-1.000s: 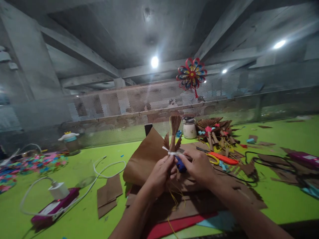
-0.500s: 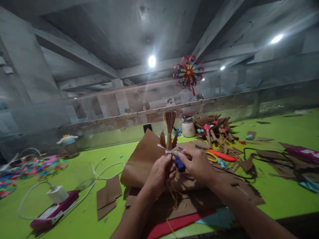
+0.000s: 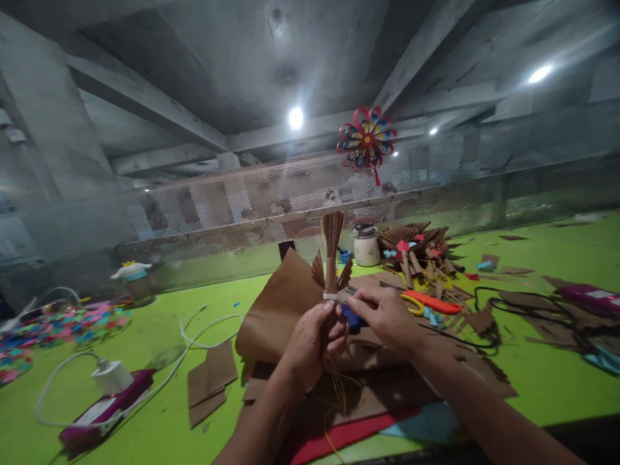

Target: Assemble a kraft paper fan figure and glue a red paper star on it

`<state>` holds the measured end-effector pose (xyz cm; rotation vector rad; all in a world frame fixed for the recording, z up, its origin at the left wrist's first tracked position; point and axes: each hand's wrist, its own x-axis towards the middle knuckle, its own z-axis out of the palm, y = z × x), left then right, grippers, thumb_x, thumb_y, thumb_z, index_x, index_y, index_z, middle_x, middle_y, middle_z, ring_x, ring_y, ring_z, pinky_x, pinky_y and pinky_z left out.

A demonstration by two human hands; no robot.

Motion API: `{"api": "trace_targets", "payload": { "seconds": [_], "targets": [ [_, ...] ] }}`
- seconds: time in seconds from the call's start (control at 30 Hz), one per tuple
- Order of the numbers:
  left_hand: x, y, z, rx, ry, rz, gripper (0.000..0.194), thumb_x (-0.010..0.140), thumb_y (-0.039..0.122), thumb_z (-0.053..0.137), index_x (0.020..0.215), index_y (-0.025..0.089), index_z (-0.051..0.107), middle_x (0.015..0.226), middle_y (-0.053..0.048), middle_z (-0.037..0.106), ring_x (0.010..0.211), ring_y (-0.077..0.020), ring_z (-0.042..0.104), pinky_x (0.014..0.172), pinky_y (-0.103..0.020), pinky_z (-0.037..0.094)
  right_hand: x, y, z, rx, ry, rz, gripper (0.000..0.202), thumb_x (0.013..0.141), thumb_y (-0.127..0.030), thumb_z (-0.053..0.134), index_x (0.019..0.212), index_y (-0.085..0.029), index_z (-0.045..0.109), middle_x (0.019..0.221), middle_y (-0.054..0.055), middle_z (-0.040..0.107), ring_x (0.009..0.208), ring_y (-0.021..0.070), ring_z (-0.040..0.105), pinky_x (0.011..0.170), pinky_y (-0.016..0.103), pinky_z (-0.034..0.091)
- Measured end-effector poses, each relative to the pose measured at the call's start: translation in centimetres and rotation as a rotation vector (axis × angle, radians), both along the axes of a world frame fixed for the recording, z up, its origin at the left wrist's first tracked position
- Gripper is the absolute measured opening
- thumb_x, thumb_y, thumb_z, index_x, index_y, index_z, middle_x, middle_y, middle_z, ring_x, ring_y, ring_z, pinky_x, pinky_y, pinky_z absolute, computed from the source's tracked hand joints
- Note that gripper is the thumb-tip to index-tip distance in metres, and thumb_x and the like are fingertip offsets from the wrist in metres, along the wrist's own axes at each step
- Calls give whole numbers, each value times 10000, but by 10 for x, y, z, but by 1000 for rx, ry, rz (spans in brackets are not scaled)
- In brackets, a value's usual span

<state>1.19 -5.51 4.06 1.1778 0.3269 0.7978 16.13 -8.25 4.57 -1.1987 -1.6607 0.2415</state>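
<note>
My left hand (image 3: 314,342) is closed around the lower end of a brown paper craft (image 3: 330,274), held upright with a pleated fan top and two small pleated wings. A narrow white strip (image 3: 331,296) goes round its stem just above my left thumb. My right hand (image 3: 387,316) pinches the strip's right end between thumb and fingers. Yellow string (image 3: 339,387) hangs below my left hand. Behind the hands lies a blue object (image 3: 352,316), partly hidden, its kind unclear.
Large brown paper sheets (image 3: 276,310) lie under my hands. To the right are orange-and-yellow-handled tools (image 3: 433,303) and a heap of finished-looking paper fans (image 3: 411,245). A white jug (image 3: 367,248) stands behind. On the left, a charger sits in a purple power strip (image 3: 106,413) with a white cable.
The strip's loose end that stuck out left of the stem no longer shows there. The craft has shifted slightly up and right. Both hands keep nearly the same place.
</note>
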Motion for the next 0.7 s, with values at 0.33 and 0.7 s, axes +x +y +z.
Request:
{"api": "trace_targets", "payload": {
  "seconds": [0.33,0.7],
  "targets": [
    [-5,3,2,-132,-68,-316,244,819,377,352,732,165,437,503,57,259,374,-49,232,331,-149,153,3,1,6,-74,91,213,232,786,-260,476,687,-143,650,649,12,620,633,132,524,594,228,387],
    [-2,4,-4,-28,75,-153,331,838,447,294,769,161,445,509,52,304,383,-51,251,349,-164,159,3,22,-11,-56,114,120,230,769,-290,501,782,-141,677,738,49,657,676,161,578,618,261,436]
  ]
}}
